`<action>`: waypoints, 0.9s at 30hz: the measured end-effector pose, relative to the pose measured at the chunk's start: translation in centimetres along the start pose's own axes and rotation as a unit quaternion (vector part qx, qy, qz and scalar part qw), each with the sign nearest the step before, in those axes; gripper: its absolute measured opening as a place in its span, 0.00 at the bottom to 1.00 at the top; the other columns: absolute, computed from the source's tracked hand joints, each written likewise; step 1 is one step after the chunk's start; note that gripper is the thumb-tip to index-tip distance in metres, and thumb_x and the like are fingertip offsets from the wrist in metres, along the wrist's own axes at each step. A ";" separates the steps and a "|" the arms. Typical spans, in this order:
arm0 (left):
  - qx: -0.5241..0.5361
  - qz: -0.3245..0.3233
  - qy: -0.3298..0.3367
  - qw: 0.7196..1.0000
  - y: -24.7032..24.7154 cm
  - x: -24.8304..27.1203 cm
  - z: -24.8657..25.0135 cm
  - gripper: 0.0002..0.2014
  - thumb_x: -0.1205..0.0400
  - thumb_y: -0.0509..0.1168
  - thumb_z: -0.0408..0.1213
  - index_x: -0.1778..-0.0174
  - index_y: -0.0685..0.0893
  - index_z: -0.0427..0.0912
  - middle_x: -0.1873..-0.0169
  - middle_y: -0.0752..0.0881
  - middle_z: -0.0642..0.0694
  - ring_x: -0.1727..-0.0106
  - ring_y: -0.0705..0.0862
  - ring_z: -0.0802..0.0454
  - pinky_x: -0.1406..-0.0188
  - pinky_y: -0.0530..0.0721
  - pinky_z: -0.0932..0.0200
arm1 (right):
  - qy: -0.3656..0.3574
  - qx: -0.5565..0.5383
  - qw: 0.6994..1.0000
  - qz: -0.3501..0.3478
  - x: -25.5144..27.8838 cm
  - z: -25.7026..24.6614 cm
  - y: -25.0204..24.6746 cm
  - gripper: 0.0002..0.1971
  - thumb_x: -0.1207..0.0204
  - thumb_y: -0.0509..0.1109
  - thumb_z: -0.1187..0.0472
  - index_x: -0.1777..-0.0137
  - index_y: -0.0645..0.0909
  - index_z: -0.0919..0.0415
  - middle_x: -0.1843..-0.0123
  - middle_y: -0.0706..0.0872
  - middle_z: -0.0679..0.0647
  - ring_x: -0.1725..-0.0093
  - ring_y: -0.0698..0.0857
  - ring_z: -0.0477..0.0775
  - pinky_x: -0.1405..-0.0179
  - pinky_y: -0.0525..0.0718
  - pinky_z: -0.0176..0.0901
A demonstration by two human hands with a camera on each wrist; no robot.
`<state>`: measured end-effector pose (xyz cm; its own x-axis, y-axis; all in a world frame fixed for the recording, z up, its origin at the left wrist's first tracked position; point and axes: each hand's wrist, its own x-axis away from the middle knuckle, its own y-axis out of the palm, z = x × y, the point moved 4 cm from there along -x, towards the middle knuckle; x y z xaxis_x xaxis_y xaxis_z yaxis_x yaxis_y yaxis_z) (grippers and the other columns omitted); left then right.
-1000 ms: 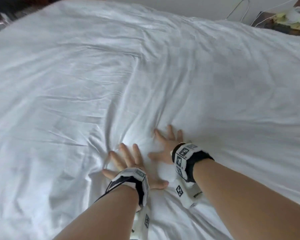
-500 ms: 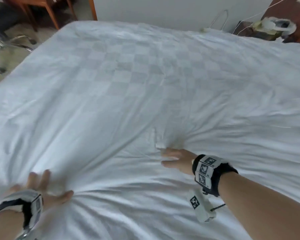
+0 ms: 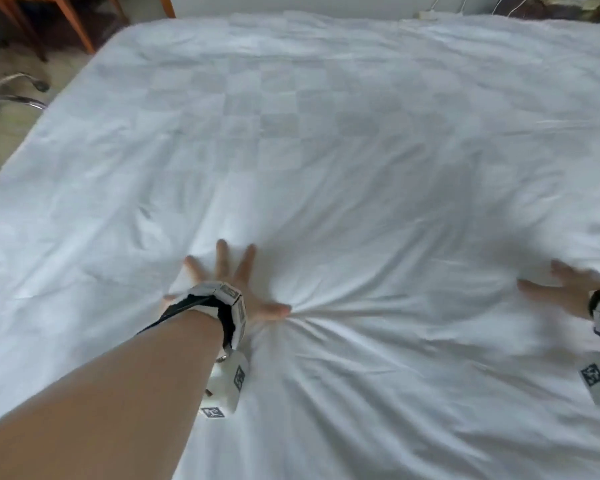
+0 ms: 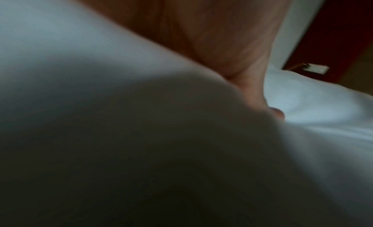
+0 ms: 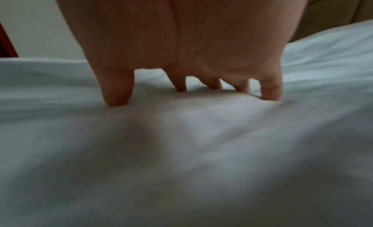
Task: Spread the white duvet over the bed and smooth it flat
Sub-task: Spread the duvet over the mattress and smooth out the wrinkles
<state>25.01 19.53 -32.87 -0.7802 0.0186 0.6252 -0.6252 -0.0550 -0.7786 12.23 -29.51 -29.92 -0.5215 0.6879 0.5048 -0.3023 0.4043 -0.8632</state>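
Observation:
The white duvet covers the whole bed, with a faint checked weave and creases fanning out from both hands. My left hand lies flat on it at centre left, fingers spread, thumb stretched right against a bunch of folds. My right hand presses flat on the duvet at the far right edge of the head view, fingers straight. In the right wrist view the fingertips dent the duvet. The left wrist view is dim; the palm rests against the duvet.
Wooden chair legs and a chrome chair base stand on the floor beyond the bed's far left corner. A white wall runs behind the bed. Cables and clutter sit at the far right corner.
The hands lay close together a second ago, then slid apart. In the view the left hand now sits nearer centre and the right hand has moved far right; the view itself has shifted left.

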 end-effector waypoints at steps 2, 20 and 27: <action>-0.004 0.003 -0.005 1.000 -0.7 -1.6 -2.0 0.68 0.59 0.61 0.83 0.30 0.24 0.77 0.24 0.19 0.63 0.21 0.23 0.30 0.30 0.51 0.15 | -0.010 -0.013 0.999 -0.029 0.0 -6.3 1.2 0.76 0.69 0.56 0.13 0.16 0.47 0.48 0.14 0.51 0.59 0.16 0.52 0.67 0.18 0.55 0.59; -0.072 -0.041 -0.016 0.996 -6.2 -4.4 -19.5 0.76 0.66 0.55 0.86 0.25 0.22 0.65 0.23 0.19 0.58 0.20 0.23 0.36 0.25 0.53 0.23 | -0.326 0.180 0.922 -0.108 26.5 -43.1 18.2 0.59 0.46 0.62 0.20 0.22 0.29 0.33 0.19 0.21 0.50 0.21 0.24 0.71 0.27 0.34 0.80; -0.100 -0.061 0.038 0.992 -6.2 -1.9 -26.2 0.70 0.53 0.56 0.85 0.23 0.23 0.63 0.23 0.19 0.59 0.20 0.22 0.41 0.22 0.45 0.26 | -0.193 0.118 0.968 -0.105 31.6 -44.5 20.4 0.61 0.47 0.63 0.22 0.22 0.25 0.35 0.19 0.20 0.49 0.21 0.23 0.67 0.27 0.36 0.80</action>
<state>29.88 45.96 -30.67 -0.6928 0.0892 0.7156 -0.7005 0.1520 -0.6972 25.08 27.30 -31.43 -0.6751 0.3099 0.6695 -0.5837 0.3307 -0.7416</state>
